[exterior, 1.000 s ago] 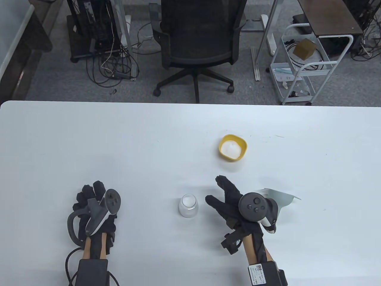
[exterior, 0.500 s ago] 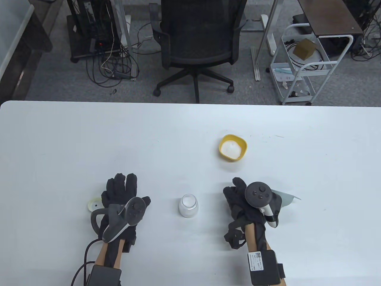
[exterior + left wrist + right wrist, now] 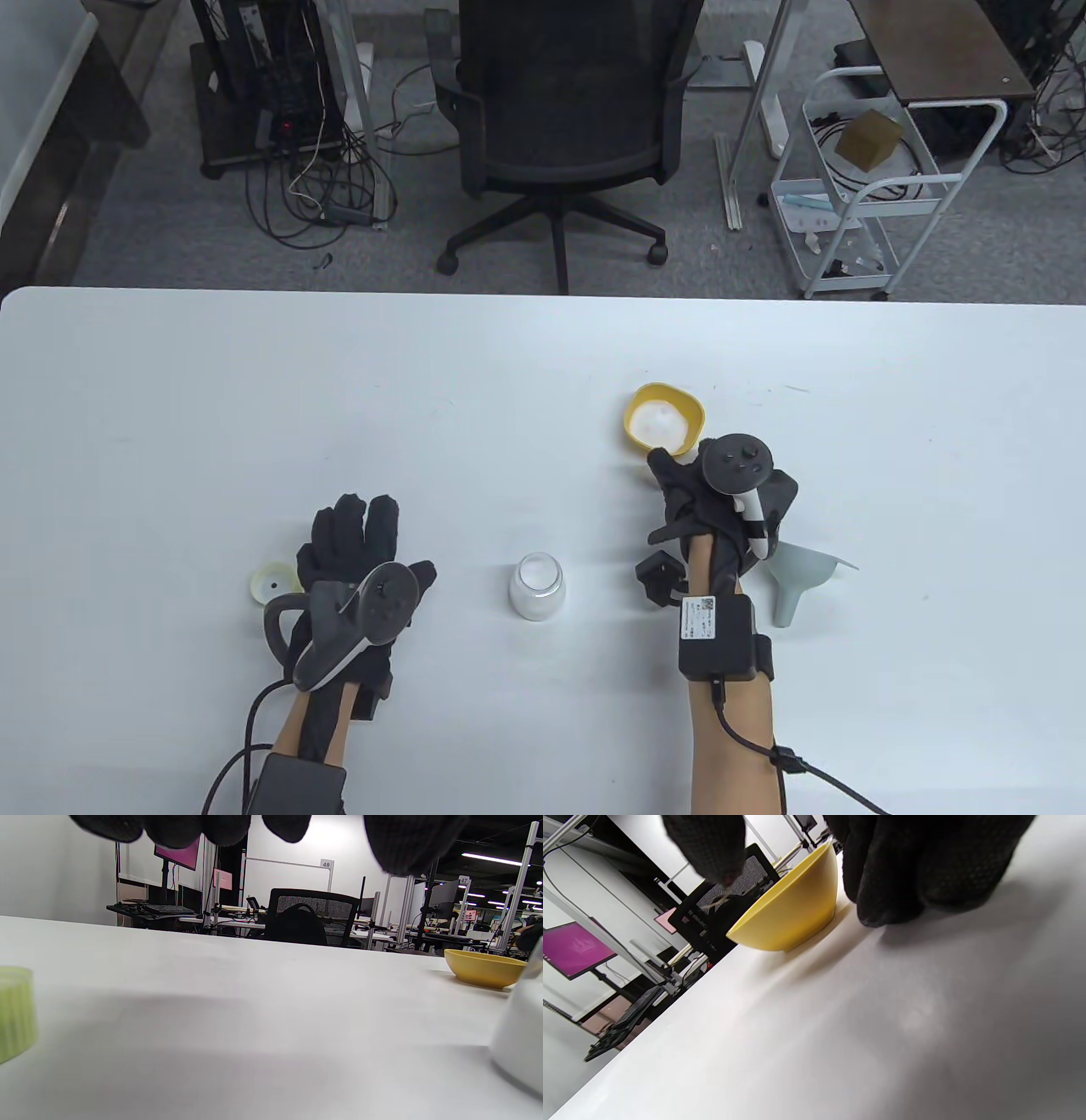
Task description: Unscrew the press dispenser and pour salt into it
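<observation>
We are looking down at a white table [image 3: 212, 407] where two gloved hands are working. Our left hand [image 3: 352, 556] is lying low over the table near its front edge with the fingers spread and gripping nothing. Just beside it, on its left, a pale green dispenser cap [image 3: 273, 582] is sitting on the table. Between the two hands, the clear dispenser jar [image 3: 537, 587] is standing upright and uncapped, with white salt showing inside.

Our right hand [image 3: 708, 501] is reaching forward to the yellow bowl [image 3: 666, 418], which is holding a heap of white salt. In the right wrist view, the gloved fingers [image 3: 903, 870] are curling at the bowl's near side, with the thumb on its other side; we cannot tell whether they are gripping it or only touching it.

A pale grey funnel [image 3: 802, 577] is lying on its side just to the right of the right wrist.
</observation>
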Tool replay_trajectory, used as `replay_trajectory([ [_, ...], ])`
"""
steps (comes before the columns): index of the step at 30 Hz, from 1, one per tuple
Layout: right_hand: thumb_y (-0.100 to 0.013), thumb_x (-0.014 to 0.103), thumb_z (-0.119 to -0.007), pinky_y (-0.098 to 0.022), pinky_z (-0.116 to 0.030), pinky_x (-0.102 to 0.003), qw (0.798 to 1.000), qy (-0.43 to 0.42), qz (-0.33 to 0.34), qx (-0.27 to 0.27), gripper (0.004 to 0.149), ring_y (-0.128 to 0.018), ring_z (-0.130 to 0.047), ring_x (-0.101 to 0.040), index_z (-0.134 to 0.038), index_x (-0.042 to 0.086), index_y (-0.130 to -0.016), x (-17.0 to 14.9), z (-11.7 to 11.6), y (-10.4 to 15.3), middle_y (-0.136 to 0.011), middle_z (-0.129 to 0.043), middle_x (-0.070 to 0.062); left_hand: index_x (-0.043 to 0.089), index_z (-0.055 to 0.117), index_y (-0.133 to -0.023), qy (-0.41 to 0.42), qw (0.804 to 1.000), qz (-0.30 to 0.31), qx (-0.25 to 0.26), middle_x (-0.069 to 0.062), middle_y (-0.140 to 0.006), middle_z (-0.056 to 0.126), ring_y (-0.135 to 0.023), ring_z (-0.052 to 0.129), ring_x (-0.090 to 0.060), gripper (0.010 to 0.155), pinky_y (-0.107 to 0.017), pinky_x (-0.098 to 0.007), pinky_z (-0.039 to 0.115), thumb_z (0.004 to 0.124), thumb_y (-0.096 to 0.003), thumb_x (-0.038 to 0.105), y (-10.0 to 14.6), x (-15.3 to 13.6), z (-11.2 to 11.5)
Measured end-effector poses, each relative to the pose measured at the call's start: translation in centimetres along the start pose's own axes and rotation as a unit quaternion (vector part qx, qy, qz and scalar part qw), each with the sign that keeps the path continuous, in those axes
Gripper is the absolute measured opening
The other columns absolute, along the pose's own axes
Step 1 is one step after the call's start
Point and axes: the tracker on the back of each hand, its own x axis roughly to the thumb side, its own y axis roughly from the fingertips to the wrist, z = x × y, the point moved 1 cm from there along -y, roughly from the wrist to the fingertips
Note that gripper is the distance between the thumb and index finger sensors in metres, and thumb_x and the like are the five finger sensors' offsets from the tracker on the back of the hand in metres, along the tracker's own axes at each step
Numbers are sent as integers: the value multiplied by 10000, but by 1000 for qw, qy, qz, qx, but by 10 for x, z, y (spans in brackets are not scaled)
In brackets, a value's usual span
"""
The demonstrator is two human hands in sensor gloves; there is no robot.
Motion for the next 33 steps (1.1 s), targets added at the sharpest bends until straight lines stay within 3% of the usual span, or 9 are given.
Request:
replay_trajectory([
  [8, -549, 600, -755, -531, -666, -732, 999, 49, 2, -11, 1233, -814, -603, -711, -145, -310, -1115, 13, -5, -25, -1059, -391, -570, 52, 407, -1237, -21, 1000, 1, -6, -410, -1224, 450, -1044, 567, -672, 963, -680, -759, 583, 759, -523, 594, -2, 1, 8],
  [17, -449, 522, -863, -590, -452, -821, 990, 117, 62, 50, 1354, -879, -283, -799, 56, -226, -1103, 22, -19, -48, -1111, -61, -538, 45, 407, -1235, -31, 999, -6, -13, -411, -1219, 459, -1040, 580, -668, 965, -675, -760, 589, 760, -522, 590, -6, -4, 14],
  [21, -448, 446, -909, -599, -430, -806, 983, 162, 67, 54, 1293, -885, -293, -762, -25, -186, -1148, 22, -23, -54, -1151, -127, -476, 47, 409, -1234, -42, 999, -9, -17, -406, -1220, 461, -1043, 581, -663, 963, -676, -759, 588, 759, -521, 591, -8, -6, 18],
  [26, -431, 421, -942, -608, -470, -782, 982, 175, 69, 23, 1241, -900, -401, -701, -148, -180, -1173, 21, -22, -55, -1149, -326, -431, 46, 409, -1233, -38, 999, -10, -20, -407, -1219, 462, -1041, 585, -662, 963, -675, -759, 589, 759, -520, 591, -9, -6, 19],
  [33, -406, 414, -966, -604, -483, -788, 981, 171, 87, 19, 1251, -891, -446, -697, -194, -223, -1157, 22, -23, -49, -1116, -373, -451, 37, 393, -1235, -44, 999, -3, -27, -408, -1219, 459, -1041, 589, -659, 975, -675, -757, 592, 757, -520, 591, -9, -3, 24],
])
